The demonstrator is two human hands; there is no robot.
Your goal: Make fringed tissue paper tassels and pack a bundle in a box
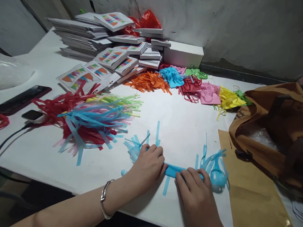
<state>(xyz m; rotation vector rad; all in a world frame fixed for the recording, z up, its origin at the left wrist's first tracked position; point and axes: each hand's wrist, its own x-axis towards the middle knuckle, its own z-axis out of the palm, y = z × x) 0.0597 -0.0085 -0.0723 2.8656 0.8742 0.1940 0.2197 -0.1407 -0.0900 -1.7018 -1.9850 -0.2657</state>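
Observation:
A blue tissue paper tassel (pixel 174 170) lies across the front of the white table, its uncut middle rolled into a flat band. My left hand (pixel 150 160), with a silver bangle at the wrist, is closed over the band's left part. Over its right part the fingers of my right hand (pixel 194 186) are curled and pressing down. Fringe strips (pixel 134 151) spread out beyond my left hand. More blue fringe (pixel 217 173) bunches past my right hand, near the brown paper. My palms hide parts of the band.
Finished-looking tassels (pixel 94 116) in red, blue, pink and green are heaped at left. Fringed paper bundles (pixel 151 81) line the back, before stacked printed packets (pixel 111 58) and a white box (pixel 183 54). A brown bag (pixel 265 135) stands right; a phone (pixel 26 99) lies left.

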